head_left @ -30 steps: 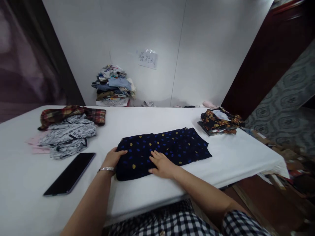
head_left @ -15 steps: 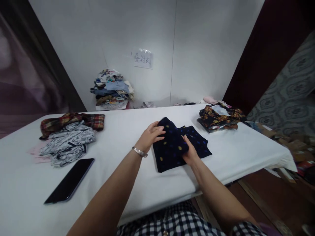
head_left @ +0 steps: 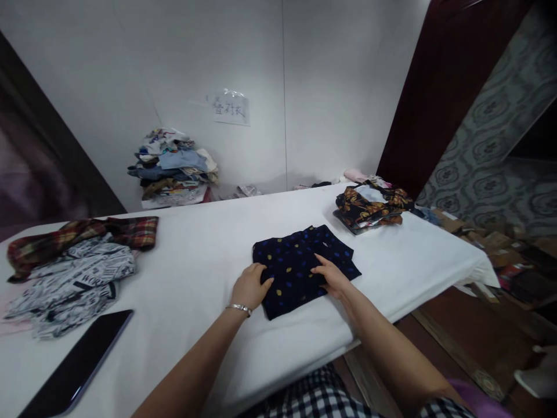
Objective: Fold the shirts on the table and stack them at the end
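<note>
A folded navy shirt (head_left: 289, 273) with small yellow and blue spots lies flat on the white-covered table (head_left: 191, 255). Its collar end, with a small pale label, points to the right. At the shirt's left edge rests my left hand (head_left: 250, 288), thumb apart from the fingers and a silver bracelet on the wrist. My right hand (head_left: 334, 277) lies over the shirt's right part, fingers spread and touching the cloth. Neither hand grips it.
On the left lie a plaid shirt (head_left: 137, 231), a black-and-white printed shirt (head_left: 89, 267) and a phone (head_left: 78, 366). A pile of clothes (head_left: 174, 168) stands by the wall. Far right sits a black-and-orange patterned garment (head_left: 369, 206); the table's front edge is near me.
The shirt's raised left part has been laid down flat. My left hand has moved down to its left edge, and my right hand has loosened onto its top. The view has turned right.
</note>
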`<state>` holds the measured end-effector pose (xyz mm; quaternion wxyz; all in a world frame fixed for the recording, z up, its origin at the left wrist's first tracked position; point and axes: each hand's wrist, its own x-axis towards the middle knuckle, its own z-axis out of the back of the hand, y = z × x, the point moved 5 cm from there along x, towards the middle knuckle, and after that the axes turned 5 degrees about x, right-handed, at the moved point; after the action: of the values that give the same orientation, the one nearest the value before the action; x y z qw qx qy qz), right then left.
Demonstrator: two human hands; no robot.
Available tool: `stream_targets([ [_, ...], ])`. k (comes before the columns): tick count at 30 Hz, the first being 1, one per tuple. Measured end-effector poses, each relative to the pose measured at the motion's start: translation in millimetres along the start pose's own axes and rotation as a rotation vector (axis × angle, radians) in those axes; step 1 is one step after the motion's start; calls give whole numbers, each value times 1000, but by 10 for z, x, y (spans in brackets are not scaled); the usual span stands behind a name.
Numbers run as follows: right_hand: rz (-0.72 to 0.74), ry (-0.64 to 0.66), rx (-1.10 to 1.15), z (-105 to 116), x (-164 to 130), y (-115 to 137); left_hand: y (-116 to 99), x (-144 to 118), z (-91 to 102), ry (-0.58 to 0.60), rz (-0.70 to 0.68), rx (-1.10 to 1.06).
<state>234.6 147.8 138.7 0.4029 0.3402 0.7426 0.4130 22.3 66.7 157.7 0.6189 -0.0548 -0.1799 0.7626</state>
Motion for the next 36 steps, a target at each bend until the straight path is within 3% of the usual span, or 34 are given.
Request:
stream_targets([
  [6,32,103,96,-153,2,-1,153,-100,71,20,88,45],
  [11,-91,18,26,-101,42,-64,276,-80,114,39,134,-102],
  [13,-73,-8,50,-114,12,-29,264,-13,171,2,123,-178],
  [17,48,130,152,-302,-45,65,178,169,308,-149,57,-257],
  [19,66,106,147,-318,-29,47,126,261,310,-190,9,-240],
  [21,24,-13,77,-233,-1,-22,66,342,226,-158,-57,-172],
  [24,-24,-98,-34,-55,-28,-108,10,429,-1,5,-117,-32],
  [26,44,-104,-71,78,-116,-102,2,472,-95,77,-122,28],
  [29,150,-172,-88,321,-350,-88,-28,573,-54,69,-143,49],
  [33,-81,-264,34,562,-706,-230,-154,827,66,32,-216,39],
  [36,-243,-241,165,550,-870,-279,-282,1080,-27,98,-251,43],
])
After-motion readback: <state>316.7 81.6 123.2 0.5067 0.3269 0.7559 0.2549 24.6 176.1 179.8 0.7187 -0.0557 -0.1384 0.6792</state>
